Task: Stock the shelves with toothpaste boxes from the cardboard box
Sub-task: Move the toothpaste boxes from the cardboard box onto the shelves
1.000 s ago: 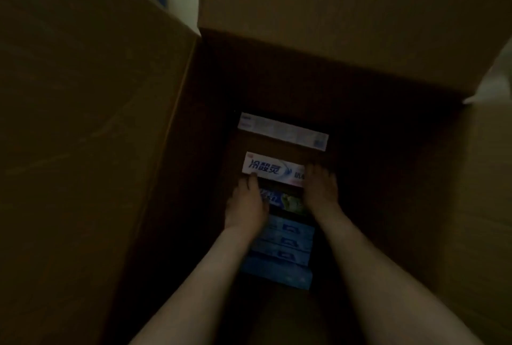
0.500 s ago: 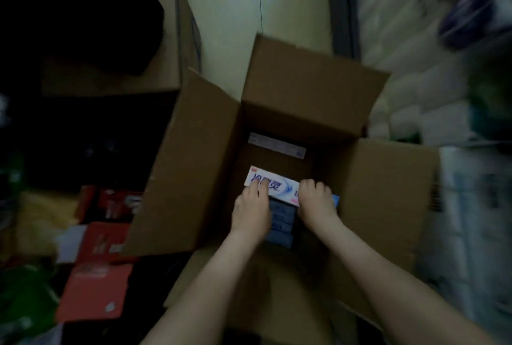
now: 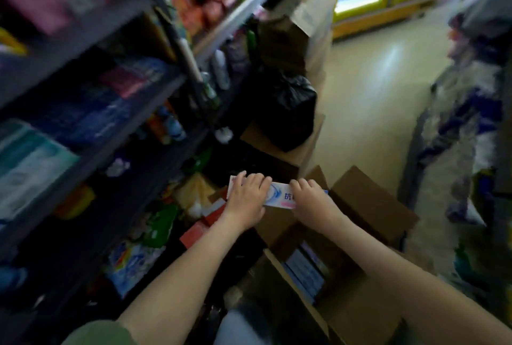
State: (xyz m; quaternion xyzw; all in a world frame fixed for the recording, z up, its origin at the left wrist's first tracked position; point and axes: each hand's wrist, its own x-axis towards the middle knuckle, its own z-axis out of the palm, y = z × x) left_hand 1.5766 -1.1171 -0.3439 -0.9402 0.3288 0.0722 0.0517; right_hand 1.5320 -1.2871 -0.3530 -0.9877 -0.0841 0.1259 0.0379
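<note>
Toothpaste box [image 3: 278,195] is out of the cardboard box [image 3: 360,306] now; half a second ago you were lifting it from inside. You hold it level over the far flap, near the shelves [image 3: 91,156] on the left, so placing comes next. Your left hand [image 3: 246,197] and right hand [image 3: 313,200] each curl over one end. Blur smears the shelves, so no free slot shows; the blue boxes [image 3: 303,269] left inside can't be counted; your fingers [image 3: 256,179] cover most of the print.

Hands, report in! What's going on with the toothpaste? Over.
Left hand, right hand grip toothpaste box. Held clear of cardboard box. Packets piled below shelves.
</note>
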